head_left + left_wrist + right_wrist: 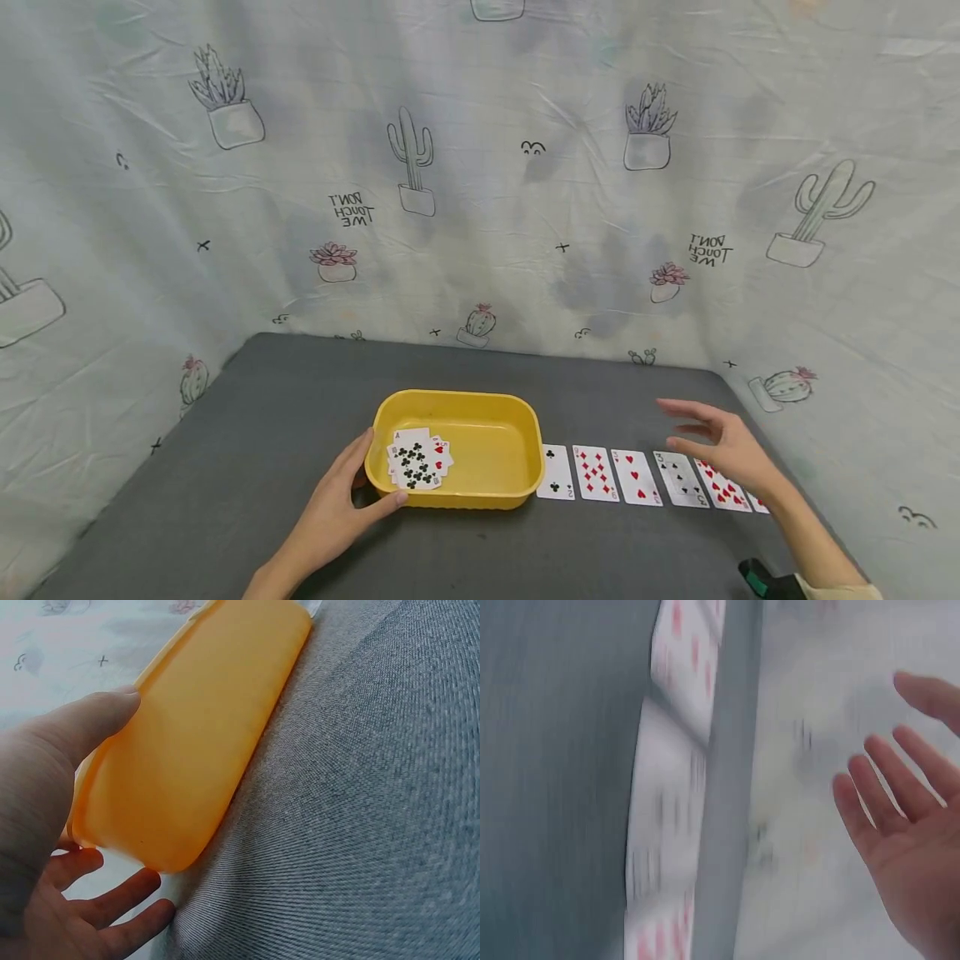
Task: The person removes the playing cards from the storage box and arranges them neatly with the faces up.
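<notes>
A yellow plastic tray [480, 500] stands on the grey table. My left hand [330, 508] grips its near left corner, thumb on the front rim and fingers round the left end; the left wrist view shows this thumb [112, 712] against the tray's wall [195, 727]. A small pile of playing cards [418, 460] lies face up in the tray's left part. To the right, a row of face-up playing cards [637, 477] runs along the table. Over the row's right end hovers my right hand [723, 446], fingers apart and holding nothing. The right wrist view is blurred.
A pale cloth with printed cacti [480, 208] hangs behind and beside the grey table [300, 400]. The row of cards begins right against the tray's right side. A dark strap [772, 579] is on the right wrist.
</notes>
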The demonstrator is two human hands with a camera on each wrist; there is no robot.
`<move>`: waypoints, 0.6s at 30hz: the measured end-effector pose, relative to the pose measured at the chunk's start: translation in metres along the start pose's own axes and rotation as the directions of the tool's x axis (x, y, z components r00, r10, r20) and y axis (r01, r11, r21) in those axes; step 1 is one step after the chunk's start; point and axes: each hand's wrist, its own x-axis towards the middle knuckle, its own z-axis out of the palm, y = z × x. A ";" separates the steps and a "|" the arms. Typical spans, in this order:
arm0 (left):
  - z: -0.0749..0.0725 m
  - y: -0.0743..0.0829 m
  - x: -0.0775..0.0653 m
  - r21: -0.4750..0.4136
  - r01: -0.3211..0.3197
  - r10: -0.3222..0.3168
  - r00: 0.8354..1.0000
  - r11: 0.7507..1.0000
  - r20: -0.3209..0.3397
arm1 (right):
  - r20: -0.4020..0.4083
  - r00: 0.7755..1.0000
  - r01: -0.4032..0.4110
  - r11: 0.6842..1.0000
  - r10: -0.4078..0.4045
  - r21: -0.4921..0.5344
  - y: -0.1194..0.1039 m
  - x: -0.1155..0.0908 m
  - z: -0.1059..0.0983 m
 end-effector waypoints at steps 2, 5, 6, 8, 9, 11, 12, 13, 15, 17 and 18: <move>0.000 0.000 0.000 0.000 -0.008 0.008 1.000 1.000 -0.002 | -0.059 0.997 0.056 0.998 -0.054 0.037 -0.008 0.010 0.025; -0.001 -0.001 0.000 -0.007 -0.013 0.013 1.000 1.000 -0.004 | -0.145 0.982 0.137 0.987 -0.124 0.079 -0.033 0.026 0.065; -0.001 -0.001 0.000 -0.011 -0.014 0.014 1.000 1.000 -0.005 | -0.160 0.977 0.155 0.984 -0.140 0.085 -0.043 0.031 0.078; -0.001 -0.001 -0.001 -0.016 -0.017 0.016 1.000 1.000 -0.006 | -0.155 0.975 0.180 0.977 -0.160 0.118 -0.064 0.041 0.102; -0.001 -0.001 -0.001 -0.017 -0.017 0.016 1.000 1.000 -0.007 | -0.137 0.976 0.189 0.974 -0.171 0.128 -0.074 0.046 0.113; 0.000 -0.001 0.000 -0.019 -0.018 0.018 1.000 1.000 -0.005 | -0.089 0.981 0.186 0.969 -0.173 0.162 -0.085 0.056 0.135; 0.000 -0.001 0.000 -0.018 -0.018 0.018 1.000 1.000 -0.004 | -0.058 0.983 0.182 0.967 -0.174 0.179 -0.087 0.062 0.146; 0.000 -0.001 0.000 -0.016 -0.016 0.016 1.000 1.000 -0.005 | -0.022 0.985 0.170 0.966 -0.169 0.194 -0.089 0.067 0.157; 0.001 -0.002 0.000 -0.009 -0.006 0.006 1.000 1.000 0.000 | 0.067 0.988 0.124 0.969 -0.141 0.215 -0.091 0.079 0.178; 0.001 -0.003 0.001 0.001 0.001 -0.001 1.000 1.000 0.003 | 0.182 0.976 0.081 0.973 -0.121 0.215 -0.091 0.091 0.197; 0.001 -0.003 0.001 0.003 0.003 -0.003 1.000 1.000 0.004 | 0.239 0.964 0.066 0.977 -0.115 0.205 -0.091 0.097 0.205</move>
